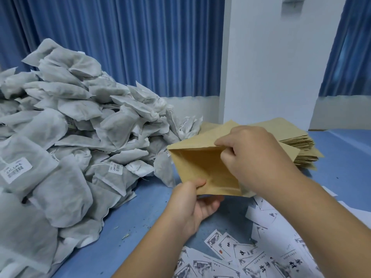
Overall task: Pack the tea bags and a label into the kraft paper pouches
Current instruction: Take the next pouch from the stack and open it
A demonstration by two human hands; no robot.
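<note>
kraft pouch (200, 165) held over blue table (140, 227), mouth spread | left hand (188, 205) pinches near rim; right hand (255, 157) curled, pinching far rim | tea bag heap (70, 127) left, pouch stack (297, 141) behind, bare strip between | labels (251, 257) below hands, printed characters; barcode stickers (15, 170) unreadable

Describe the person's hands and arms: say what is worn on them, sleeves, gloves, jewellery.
The left hand and right hand are bare: no gloves, rings or bracelets show. The left forearm and right forearm are bare too, with no watch and no sleeve in view up to the frame's edge.
</note>
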